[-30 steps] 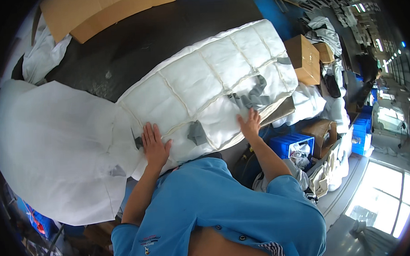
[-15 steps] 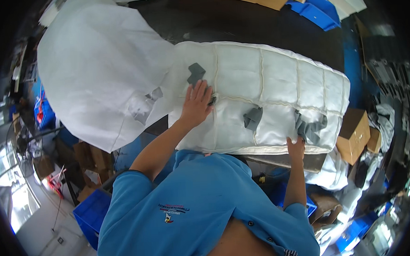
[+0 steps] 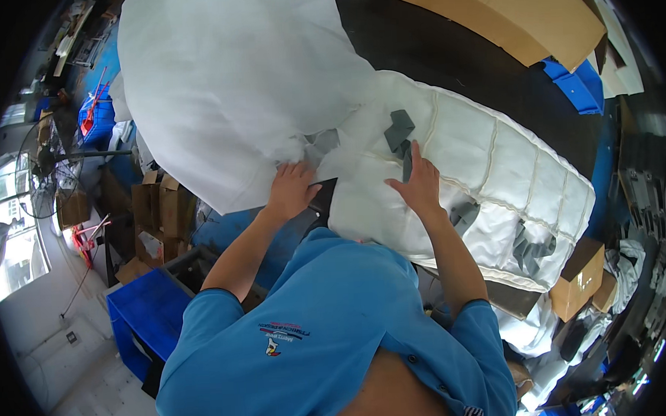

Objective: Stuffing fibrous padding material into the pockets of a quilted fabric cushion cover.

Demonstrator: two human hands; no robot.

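the white quilted pad [image 3: 471, 146] was laid slantwise on the dark tabletop [image 3: 430, 47], and its left end was met by a large white fabric sheet [image 3: 231, 78]; whether the two were joined could not be told. the right hand [image 3: 421, 183] was placed on the pad near that end, thumb and forefinger spread apart, just beside a grey fabric piece [image 3: 399, 131]. the left hand [image 3: 293, 189] was set at the sheet's near edge; whether cloth was pinched could not be told. a folded grey patch [image 3: 465, 215] and a crumpled grey strip [image 3: 532, 251] were strewn farther along the pad. the tabletop's far side was occupied by a large cardboard box [image 3: 503, 15] and a blue bin [image 3: 580, 86]. a smaller carton [image 3: 578, 283] was seen past the pad's right end. at left, a blue crate [image 3: 148, 313] was stood on the pale floor [image 3: 87, 367], near a fan [image 3: 45, 161] and a bright window [image 3: 15, 251].
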